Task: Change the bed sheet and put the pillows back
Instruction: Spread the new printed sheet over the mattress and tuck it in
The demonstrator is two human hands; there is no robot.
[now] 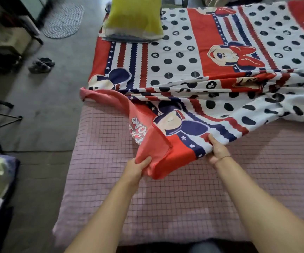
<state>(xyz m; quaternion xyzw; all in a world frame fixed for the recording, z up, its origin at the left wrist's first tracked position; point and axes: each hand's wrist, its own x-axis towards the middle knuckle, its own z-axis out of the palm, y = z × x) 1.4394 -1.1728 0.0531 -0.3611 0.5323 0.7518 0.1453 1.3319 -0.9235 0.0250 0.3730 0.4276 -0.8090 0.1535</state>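
Grey concrete floor (56,106) surrounds a low bed with a pink, dark-checked mattress cover (184,198), seen from above at its near end. A cotton bed sheet printed with cartoon mice, red panels, navy and red stripes and black dots on white (184,57) lies flat over the far half and bunches in folds across the middle. The near half of the mattress is bare.

The left hand (138,168) grips the sheet's red corner, fingers curled round the cloth. The right hand (218,152) pinches the striped edge just beside it, thumb on top. A yellow-green pillow (134,17) rests on the far left corner, on top of the sheet.

Judging by this, the sheet is mid-spread, though stripping it cannot be ruled out. Next, the held edge likely needs drawing toward the near end and smoothing flat.

White lettering (138,130) shows through the turned-up red corner, mirrored and unreadable. Tiny words inside some black dots are too small to read.
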